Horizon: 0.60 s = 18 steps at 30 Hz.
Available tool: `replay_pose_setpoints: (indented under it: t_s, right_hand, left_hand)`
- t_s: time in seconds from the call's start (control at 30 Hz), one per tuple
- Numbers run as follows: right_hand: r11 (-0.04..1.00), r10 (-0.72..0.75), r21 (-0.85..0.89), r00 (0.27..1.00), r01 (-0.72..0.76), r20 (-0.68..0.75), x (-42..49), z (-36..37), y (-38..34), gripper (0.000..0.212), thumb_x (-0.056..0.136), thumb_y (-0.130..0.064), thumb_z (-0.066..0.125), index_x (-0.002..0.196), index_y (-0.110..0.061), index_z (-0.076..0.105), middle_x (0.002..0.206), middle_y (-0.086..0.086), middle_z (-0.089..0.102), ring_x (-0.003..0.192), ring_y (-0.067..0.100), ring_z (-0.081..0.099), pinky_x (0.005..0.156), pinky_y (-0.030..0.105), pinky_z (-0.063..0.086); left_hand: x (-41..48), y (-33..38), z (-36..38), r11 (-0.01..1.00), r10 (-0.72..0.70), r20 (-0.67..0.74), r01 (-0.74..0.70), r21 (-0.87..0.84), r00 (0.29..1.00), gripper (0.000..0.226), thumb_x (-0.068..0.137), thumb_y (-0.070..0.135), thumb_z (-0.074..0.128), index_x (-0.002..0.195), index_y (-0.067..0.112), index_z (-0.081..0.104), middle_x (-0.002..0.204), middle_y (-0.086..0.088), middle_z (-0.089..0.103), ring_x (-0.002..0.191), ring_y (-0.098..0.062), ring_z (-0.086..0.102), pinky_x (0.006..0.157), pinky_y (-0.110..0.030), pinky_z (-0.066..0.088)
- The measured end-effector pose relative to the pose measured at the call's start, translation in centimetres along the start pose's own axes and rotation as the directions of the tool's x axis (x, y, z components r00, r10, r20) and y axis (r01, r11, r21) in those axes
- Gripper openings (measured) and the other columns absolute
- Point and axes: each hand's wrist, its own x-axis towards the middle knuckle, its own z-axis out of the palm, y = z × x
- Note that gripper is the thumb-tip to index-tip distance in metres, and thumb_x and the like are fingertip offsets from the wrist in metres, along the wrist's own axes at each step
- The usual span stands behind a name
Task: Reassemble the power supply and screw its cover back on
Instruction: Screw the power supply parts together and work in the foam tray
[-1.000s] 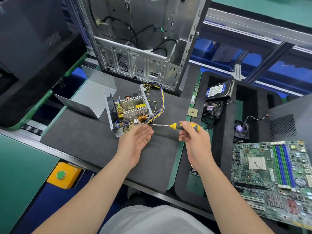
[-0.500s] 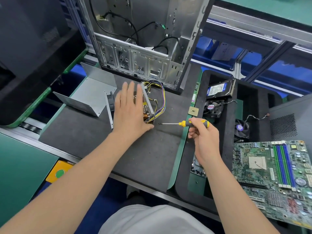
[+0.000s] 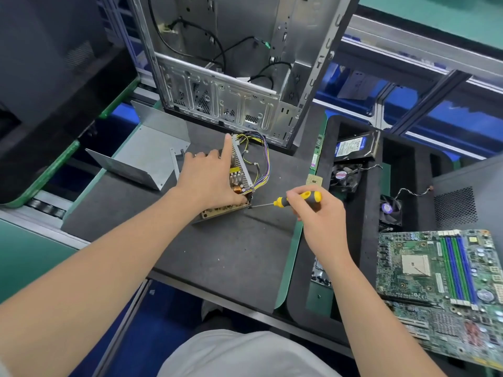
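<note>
Power supply [image 3: 239, 175] lies open on the dark mat [image 3: 217, 257], in front of the person. Its perforated side wall runs away from the person, the far end leaning a little left, and that line is the long axis that can be seen. The coloured wires [image 3: 262, 159] leave over that wall and loop to the right of the power supply. The near edge of its circuit board faces the person.

The left hand [image 3: 206, 180] holds the power supply from above. Its index finger is stretched straight to the far corner, the other fingers are bent over the top, and the thumb presses at the near right corner. The right hand [image 3: 318, 216], right of the power supply, grips the yellow and black screwdriver [image 3: 299, 198]. The shaft points left, its tip at the near right corner just below the thumb.

Half a second ago the left hand lay flat over the power supply with all fingers straight and spread. The screwdriver tip then hung apart from the power supply, out to the right.

The cover [image 3: 147, 161], a bent grey metal sheet, rests just left of the power supply, open side up. The computer case [image 3: 231, 104] stands right behind the power supply. A hard drive [image 3: 353, 146] and two small fans [image 3: 344, 175] lie well to the right, and a motherboard [image 3: 435, 270] lies nearer the person on that side.
</note>
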Motion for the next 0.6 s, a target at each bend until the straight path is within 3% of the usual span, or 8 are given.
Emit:
replay_pose_setpoints:
  t_s: [0.13,0.27,0.4,0.6]
  right_hand:
    - [0.983,-0.101,-0.152,0.995,0.1,0.002,-0.1,0.6,-1.0,0.013,0.095,-0.022,0.071,0.083,-0.025,0.074,0.08,-0.011,0.077,0.062,0.001,0.057,0.059,0.009,0.038]
    - [0.941,-0.185,-0.285,0.983,0.18,0.009,-0.1,1.7,-1.8,0.011,0.093,-0.029,0.07,0.082,-0.029,0.072,0.078,-0.01,0.074,0.067,0.007,0.059,0.061,0.013,0.04]
    - [0.933,-0.193,-0.31,0.981,0.184,0.004,-0.2,2.0,-1.8,0.012,0.091,-0.028,0.069,0.079,-0.027,0.071,0.074,-0.007,0.071,0.063,0.009,0.054,0.06,0.017,0.039]
    - [0.943,-0.157,-0.301,0.987,0.139,-0.037,-0.5,1.5,-1.8,0.014,0.091,-0.024,0.072,0.077,-0.029,0.071,0.07,-0.01,0.069,0.059,0.007,0.051,0.057,0.014,0.036]
  left_hand:
    - [0.1,0.0,-0.2,1.0,0.014,-0.013,-0.014,0.021,1.0,0.145,0.059,0.098,0.052,0.163,0.013,-0.004,0.12,-0.008,0.067,0.101,-0.035,0.067,0.089,-0.047,0.046]
    - [0.0,0.1,0.1,1.0,0.015,-0.013,-0.015,0.016,1.0,0.145,0.058,0.096,0.046,0.163,0.01,-0.005,0.124,-0.013,0.064,0.104,-0.038,0.064,0.09,-0.049,0.046]
    - [-0.3,0.9,0.6,0.999,-0.024,-0.023,0.024,0.023,0.999,0.156,0.047,0.099,0.042,0.163,0.005,-0.003,0.124,-0.017,0.058,0.105,-0.04,0.057,0.091,-0.053,0.042]
    - [-0.1,1.3,1.2,1.0,-0.026,-0.083,0.026,-0.005,0.996,0.155,0.045,0.092,0.059,0.16,0.001,0.008,0.133,-0.017,0.046,0.116,-0.039,0.049,0.097,-0.054,0.038]
